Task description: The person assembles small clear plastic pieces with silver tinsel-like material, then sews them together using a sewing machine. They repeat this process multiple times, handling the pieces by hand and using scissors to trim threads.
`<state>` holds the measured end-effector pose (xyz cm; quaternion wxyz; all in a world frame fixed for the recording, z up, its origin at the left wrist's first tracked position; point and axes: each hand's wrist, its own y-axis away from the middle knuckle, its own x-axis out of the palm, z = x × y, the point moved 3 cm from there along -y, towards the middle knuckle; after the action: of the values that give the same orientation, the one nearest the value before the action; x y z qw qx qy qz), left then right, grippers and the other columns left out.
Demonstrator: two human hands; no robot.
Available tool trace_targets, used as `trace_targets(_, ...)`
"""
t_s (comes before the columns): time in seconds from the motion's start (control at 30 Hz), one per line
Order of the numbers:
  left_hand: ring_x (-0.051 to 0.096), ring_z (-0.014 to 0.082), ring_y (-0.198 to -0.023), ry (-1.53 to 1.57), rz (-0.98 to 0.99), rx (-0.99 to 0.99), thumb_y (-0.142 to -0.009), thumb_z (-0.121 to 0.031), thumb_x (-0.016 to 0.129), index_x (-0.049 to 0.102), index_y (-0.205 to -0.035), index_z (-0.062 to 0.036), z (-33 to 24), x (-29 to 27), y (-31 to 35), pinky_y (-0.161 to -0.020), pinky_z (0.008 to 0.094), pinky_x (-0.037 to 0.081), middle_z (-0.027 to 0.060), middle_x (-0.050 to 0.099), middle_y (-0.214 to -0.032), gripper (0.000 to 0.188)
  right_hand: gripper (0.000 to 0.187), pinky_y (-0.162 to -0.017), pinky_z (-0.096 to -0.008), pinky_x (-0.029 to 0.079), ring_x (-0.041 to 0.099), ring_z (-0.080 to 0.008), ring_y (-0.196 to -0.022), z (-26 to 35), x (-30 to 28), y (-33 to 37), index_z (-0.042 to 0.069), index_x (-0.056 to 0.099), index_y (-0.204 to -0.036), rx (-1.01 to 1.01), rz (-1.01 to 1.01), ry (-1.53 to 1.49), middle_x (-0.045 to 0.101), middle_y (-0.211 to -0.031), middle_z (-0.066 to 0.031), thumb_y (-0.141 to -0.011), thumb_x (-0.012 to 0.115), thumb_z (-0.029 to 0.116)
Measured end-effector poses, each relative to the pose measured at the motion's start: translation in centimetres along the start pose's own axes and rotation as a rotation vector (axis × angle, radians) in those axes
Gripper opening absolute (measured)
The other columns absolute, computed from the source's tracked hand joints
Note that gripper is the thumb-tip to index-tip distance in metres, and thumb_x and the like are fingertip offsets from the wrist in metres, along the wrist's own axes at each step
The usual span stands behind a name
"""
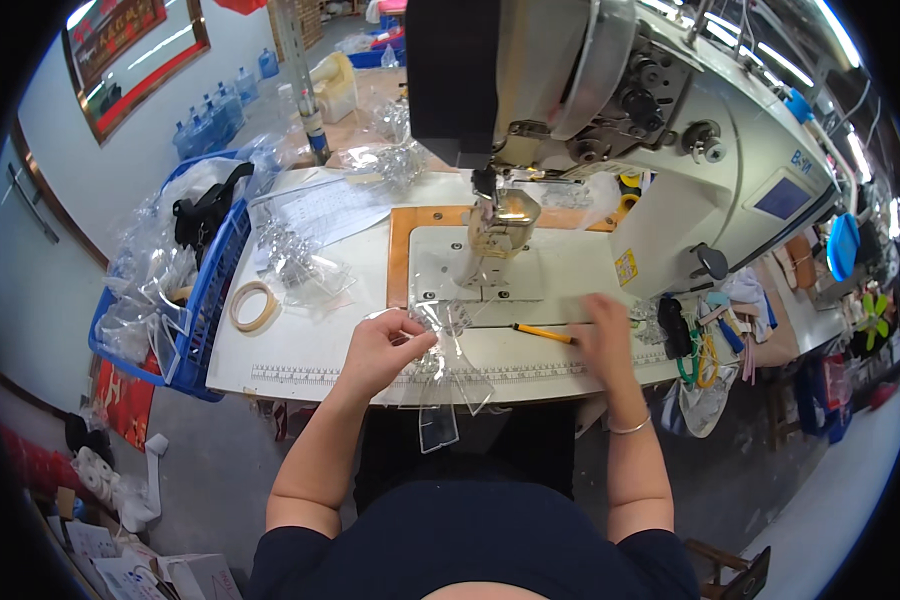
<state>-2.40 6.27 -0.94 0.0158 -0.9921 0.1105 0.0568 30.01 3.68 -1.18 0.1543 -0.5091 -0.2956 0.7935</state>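
Observation:
My left hand (382, 350) is closed in a pinch on a clear plastic piece (448, 368) at the front of the sewing machine (730, 150). Its strips droop over the table's front edge, and its upper part reaches the metal needle plate (440, 262). To the right, my right hand (606, 338) is above the table, smeared by motion, so its fingers cannot be made out. Just left of it lies an orange-yellow pen with a black tip (545, 334); whether the hand touches it is unclear. The presser foot area (492, 265) stands above both hands.
Left on the white table are a tape roll (253, 306), crumpled clear plastic (300, 255) and a paper sheet (335, 212). A blue basket (210, 305) of plastic stands beside it. A ruler strip (300, 374) runs along the front. Scissors and tools (705, 345) lie right.

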Motion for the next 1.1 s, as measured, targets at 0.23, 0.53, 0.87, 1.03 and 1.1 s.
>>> trace_targets(0.23, 0.056, 0.0067, -0.064, -0.013, -0.019, 0.029, -0.077, -0.008, 0.071, 0.063, -0.074, 0.0037, -0.1, -0.9, 1.2, -0.059, 0.0201, 0.044, 0.0027, 0.06, -0.074, 0.014, 0.018, -0.077, -0.0394, 0.039, 0.053, -0.0249, -0.088, 1.0, 4.4, -2.8, 0.012, 0.062, -0.091, -0.292, 0.144, 0.069, 0.056, -0.089, -0.0051, -0.075, 0.054, 0.007)
trace_targets(0.53, 0.056, 0.0064, -0.064, 0.075, -0.044, 0.047, -0.077, -0.007, 0.07, 0.064, -0.075, 0.0037, -0.8, -0.4, 0.3, -0.058, 0.0202, 0.044, 0.0022, 0.061, -0.072, 0.013, 0.027, -0.087, -0.0397, 0.043, 0.053, -0.0319, -0.104, -5.9, 7.2, -12.3, 0.004, 0.061, -0.103, -0.149, -0.017, -0.034, 0.059, -0.106, -0.0131, -0.076, 0.06, 0.003)
trace_targets(0.87, 0.055, 0.0064, -0.064, 0.115, 0.085, -0.082, -0.079, -0.012, 0.071, 0.063, -0.077, 0.0014, -0.7, 2.1, -0.9, -0.059, 0.0216, 0.043, 0.0027, 0.061, -0.071, 0.015, 0.02, -0.082, -0.0393, 0.046, 0.057, -0.0344, -0.091, -5.0, -0.4, 4.4, 0.001, 0.064, -0.095, 0.084, 0.105, -0.035, 0.059, -0.102, -0.0165, -0.075, 0.064, 0.001)
trace_targets(1.03, 0.053, 0.0045, -0.06, 0.098, 0.058, -0.058, -0.075, -0.019, 0.074, 0.065, -0.076, -0.0008, -0.4, 1.8, 0.1, -0.055, 0.0206, 0.043, 0.0011, 0.063, -0.072, 0.02, 0.017, -0.081, -0.0366, 0.047, 0.057, -0.0313, -0.091, -4.8, -0.2, 2.6, 0.0, 0.063, -0.091, 0.108, 0.085, -0.054, 0.062, -0.095, -0.0134, -0.075, 0.065, 0.002)
trace_targets(1.1, 0.053, 0.0043, -0.06, 0.088, 0.037, -0.036, -0.075, -0.019, 0.074, 0.065, -0.076, -0.0008, -0.3, 1.3, 0.5, -0.055, 0.0202, 0.043, 0.001, 0.063, -0.072, 0.02, 0.019, -0.082, -0.0375, 0.046, 0.056, -0.0306, -0.093, -6.1, -0.1, 3.0, 0.0, 0.063, -0.094, 0.029, 0.123, -0.009, 0.063, -0.092, -0.0115, -0.076, 0.063, 0.003)
